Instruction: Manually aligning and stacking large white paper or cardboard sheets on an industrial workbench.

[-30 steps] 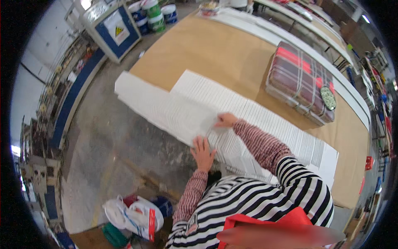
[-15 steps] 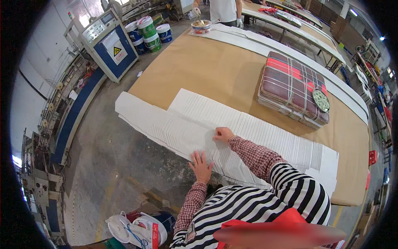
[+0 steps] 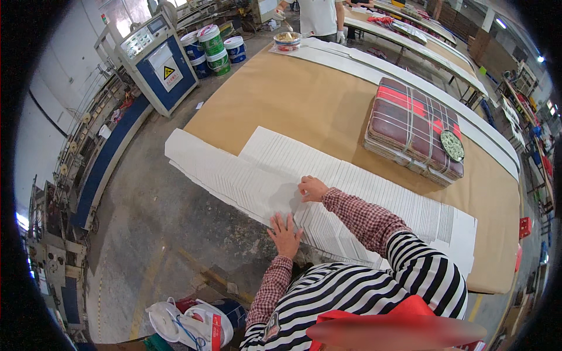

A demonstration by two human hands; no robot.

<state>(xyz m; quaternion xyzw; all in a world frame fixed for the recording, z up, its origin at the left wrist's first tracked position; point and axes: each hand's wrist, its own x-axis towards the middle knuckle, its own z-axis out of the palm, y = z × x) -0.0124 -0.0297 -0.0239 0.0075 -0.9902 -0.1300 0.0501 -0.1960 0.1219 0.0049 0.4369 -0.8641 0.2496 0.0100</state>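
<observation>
Two bare hands work at one long fan of overlapping white sheets (image 3: 252,178), which lies along the near side of a table with a brown top (image 3: 263,88). The left hand (image 3: 285,236) rests at the fan's near edge, fingers straight and spread, seemingly gripping nothing; the right hand (image 3: 312,189) is just beyond it and to the right, fingers curled toward the sheets, and whether they pinch one I cannot tell. The fan's left end seems to jut past the table's edge, so a sideways push could tip sheets onto the floor (image 3: 146,222). A tug by the curled fingers could catch several at once and spoil the even stagger; too light a left palm could let neighbours slide.

Counted: one strapped dark bundle (image 3: 407,120), bearing one round green-and-white object (image 3: 452,145); one bowl (image 3: 287,42); apparently five buckets (image 3: 218,62) beside one cabinet (image 3: 170,73); one co-worker (image 3: 319,19); the sheets are too thin and many to count
</observation>
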